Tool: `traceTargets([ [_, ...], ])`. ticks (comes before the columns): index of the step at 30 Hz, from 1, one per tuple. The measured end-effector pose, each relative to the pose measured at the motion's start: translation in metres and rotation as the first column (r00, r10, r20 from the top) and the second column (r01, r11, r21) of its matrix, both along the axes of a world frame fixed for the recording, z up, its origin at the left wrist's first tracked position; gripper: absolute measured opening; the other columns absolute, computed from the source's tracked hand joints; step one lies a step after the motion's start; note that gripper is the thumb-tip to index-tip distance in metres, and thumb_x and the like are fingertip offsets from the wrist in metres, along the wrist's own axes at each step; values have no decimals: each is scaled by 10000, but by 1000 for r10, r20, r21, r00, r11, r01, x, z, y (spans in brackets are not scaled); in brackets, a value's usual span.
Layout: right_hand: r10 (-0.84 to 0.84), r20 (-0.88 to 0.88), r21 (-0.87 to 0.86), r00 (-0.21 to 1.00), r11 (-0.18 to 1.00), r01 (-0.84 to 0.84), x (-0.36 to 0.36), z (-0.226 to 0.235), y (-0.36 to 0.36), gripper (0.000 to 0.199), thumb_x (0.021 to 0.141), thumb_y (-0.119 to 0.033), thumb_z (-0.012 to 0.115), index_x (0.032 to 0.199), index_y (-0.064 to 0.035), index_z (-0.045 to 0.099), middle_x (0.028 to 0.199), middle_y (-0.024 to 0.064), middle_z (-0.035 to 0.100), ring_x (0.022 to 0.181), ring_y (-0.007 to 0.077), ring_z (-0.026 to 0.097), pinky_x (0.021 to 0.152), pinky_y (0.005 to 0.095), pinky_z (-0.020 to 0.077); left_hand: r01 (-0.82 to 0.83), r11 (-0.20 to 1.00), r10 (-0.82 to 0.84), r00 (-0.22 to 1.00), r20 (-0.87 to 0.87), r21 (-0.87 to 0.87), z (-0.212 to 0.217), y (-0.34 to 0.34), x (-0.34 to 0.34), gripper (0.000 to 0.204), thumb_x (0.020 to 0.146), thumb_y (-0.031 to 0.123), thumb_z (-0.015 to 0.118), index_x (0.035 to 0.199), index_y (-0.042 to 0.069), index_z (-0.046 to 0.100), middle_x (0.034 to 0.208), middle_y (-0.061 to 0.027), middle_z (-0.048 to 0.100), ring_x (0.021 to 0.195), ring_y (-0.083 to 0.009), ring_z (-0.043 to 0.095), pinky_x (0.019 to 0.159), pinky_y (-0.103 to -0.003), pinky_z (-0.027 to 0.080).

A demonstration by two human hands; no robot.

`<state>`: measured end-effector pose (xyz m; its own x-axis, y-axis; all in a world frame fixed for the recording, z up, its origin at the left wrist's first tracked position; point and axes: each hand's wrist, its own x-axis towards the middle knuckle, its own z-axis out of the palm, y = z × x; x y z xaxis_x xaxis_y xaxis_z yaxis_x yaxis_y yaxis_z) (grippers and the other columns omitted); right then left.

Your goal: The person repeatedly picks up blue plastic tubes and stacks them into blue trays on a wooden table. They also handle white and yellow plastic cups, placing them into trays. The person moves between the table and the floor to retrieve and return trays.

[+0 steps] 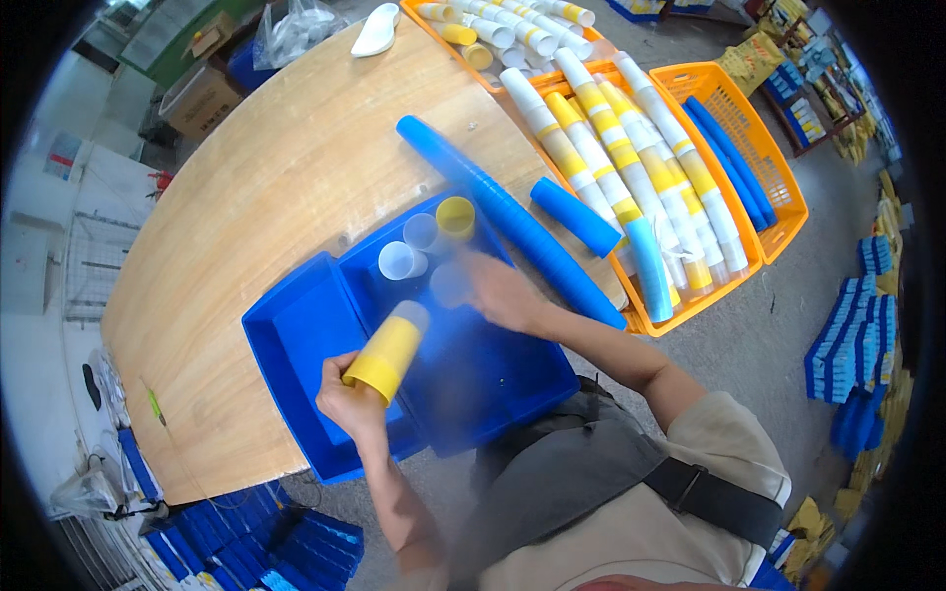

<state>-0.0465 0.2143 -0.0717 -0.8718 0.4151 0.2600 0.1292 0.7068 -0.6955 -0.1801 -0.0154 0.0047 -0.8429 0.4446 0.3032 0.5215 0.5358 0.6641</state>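
Observation:
My left hand (353, 402) is wrapped round a short stack of yellow plastic cups (386, 357), tilted over the blue bins, with a whitish translucent cup at its upper end. My right hand (503, 294), slightly blurred, pinches a translucent cup (450, 284) just past that end; the two are apart. Beyond it, in the right-hand blue bin (493, 379), stand a white cup (397, 261), a translucent cup (422, 233) and a yellow cup (455, 217). The left-hand blue bin (301, 325) sits against it, partly behind my left hand.
Long nested blue cups (503, 212) and a shorter blue stack (576, 217) lie on the wooden table (246, 187). Orange crates (747, 258) at the right hold several white, yellow and blue cup stacks. A white scoop-like piece (375, 32) lies at the far edge.

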Motion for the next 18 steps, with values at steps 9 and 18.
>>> traceTargets([
  [9, -332, 3, 451, 943, 842, 295, 2, -42, 40, 384, 829, -122, 702, 1202, -83, 620, 1359, 164, 511, 1367, 341, 420, 1149, 597, 283, 24, 980, -52, 989, -136, -198, -40, 55, -79, 91, 866, -26, 623, 938, 16, 585, 867, -249, 707, 824, -480, 684, 699, -503, 530],
  [18, -618, -129, 24, 776, 780, 625, 147, -71, 162, 351, 919, -156, 696, 1231, -37, 590, 1235, 179, 607, 1175, 361, 599, 1009, 418, 470, 279, 944, -105, 755, 647, -173, -75, 72, -13, 117, 902, -59, 581, 988, 9, 622, 909, -193, 713, 825, -322, 740, 636, -389, 619],
])
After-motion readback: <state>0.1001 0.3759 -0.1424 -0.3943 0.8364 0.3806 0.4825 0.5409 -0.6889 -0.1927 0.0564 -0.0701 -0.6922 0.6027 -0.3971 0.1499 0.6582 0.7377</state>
